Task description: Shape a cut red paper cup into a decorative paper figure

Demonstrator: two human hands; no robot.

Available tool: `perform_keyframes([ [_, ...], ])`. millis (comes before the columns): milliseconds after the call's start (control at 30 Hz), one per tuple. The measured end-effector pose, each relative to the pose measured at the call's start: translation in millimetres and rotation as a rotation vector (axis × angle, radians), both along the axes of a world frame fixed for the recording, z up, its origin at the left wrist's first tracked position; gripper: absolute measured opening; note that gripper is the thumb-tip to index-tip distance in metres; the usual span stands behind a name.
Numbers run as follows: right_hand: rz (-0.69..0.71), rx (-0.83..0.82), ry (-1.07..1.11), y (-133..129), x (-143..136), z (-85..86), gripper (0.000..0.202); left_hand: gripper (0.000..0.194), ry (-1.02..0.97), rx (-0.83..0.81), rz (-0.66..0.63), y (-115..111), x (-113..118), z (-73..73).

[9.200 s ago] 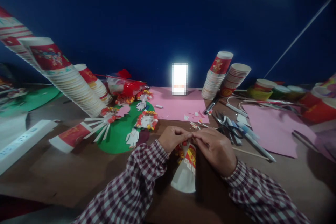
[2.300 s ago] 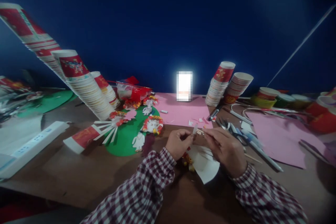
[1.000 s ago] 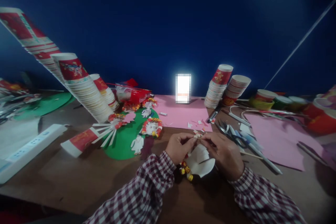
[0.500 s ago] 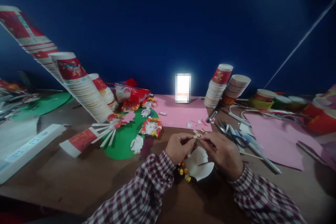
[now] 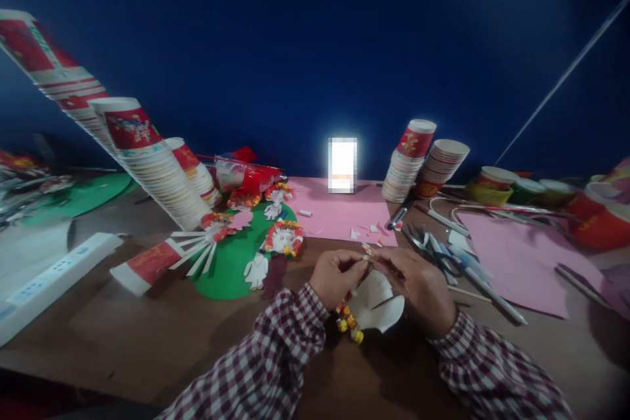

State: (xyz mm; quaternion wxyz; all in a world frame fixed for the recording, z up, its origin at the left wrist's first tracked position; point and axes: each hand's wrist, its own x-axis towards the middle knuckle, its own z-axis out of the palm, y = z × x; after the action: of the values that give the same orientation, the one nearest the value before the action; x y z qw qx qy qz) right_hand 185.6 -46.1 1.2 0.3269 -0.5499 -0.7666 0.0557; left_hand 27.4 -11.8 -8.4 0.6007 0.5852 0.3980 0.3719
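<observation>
Between my hands is a paper cup (image 5: 381, 308) cut into strips, its white inside facing up. Red and yellow curled strips (image 5: 349, 323) hang from its left side. My left hand (image 5: 337, 279) is closed, thumb and forefinger pinching a small strip end of the cup. Close against it, the fingers of my right hand (image 5: 423, 289) are pinched together at the same strip, palm partly over the cup. A small patterned bit (image 5: 367, 249) shows above the fingertips. Fingers hide the rest of the strip.
Stacked paper cups (image 5: 157, 164) lean at left, with more cup stacks (image 5: 407, 164) at back right. A green paper (image 5: 226, 279) bears curled-strip rings and white cutouts. Scissors and pens (image 5: 465, 262) lie right, beside pink paper (image 5: 526, 269). A power strip (image 5: 59, 282) lies left.
The cut cup has shifted slightly to the right and turned a little under my hands. My right fingers have flattened closer over the strip; my left hand has barely moved.
</observation>
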Motion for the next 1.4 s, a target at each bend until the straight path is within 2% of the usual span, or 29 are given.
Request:
perform_keyframes([
  [200,0.028,0.024,0.042,1,-1,-0.9,0.026,0.028,0.003,0.009,0.007,-1,0,-1.5],
  [400,0.042,-0.040,0.124,0,-3,-1.8,0.023,0.030,-0.005,-0.001,-0.003,-1,1,-0.2],
  [567,0.045,-0.011,0.098,-1,-2,-2.8,0.023,0.032,0.022,0.014,-0.021,-1,1,0.2],
  [700,0.036,0.053,0.058,0,-2,-3.1,0.024,0.034,0.051,0.014,-0.043,-1,0,-4.5],
  [900,0.009,0.050,0.025,-1,-4,-2.5,0.023,0.030,0.047,0.062,-0.058,0,0,-10.4],
  [1100,-0.004,0.088,0.000,-1,-5,-3.8,0.022,0.032,0.012,-0.036,-0.059,0,0,-10.6],
  [1400,0.049,0.194,-0.091,-1,-3,-5.3,0.020,0.048,-0.031,-0.094,-0.033,1,-1,-12.4],
])
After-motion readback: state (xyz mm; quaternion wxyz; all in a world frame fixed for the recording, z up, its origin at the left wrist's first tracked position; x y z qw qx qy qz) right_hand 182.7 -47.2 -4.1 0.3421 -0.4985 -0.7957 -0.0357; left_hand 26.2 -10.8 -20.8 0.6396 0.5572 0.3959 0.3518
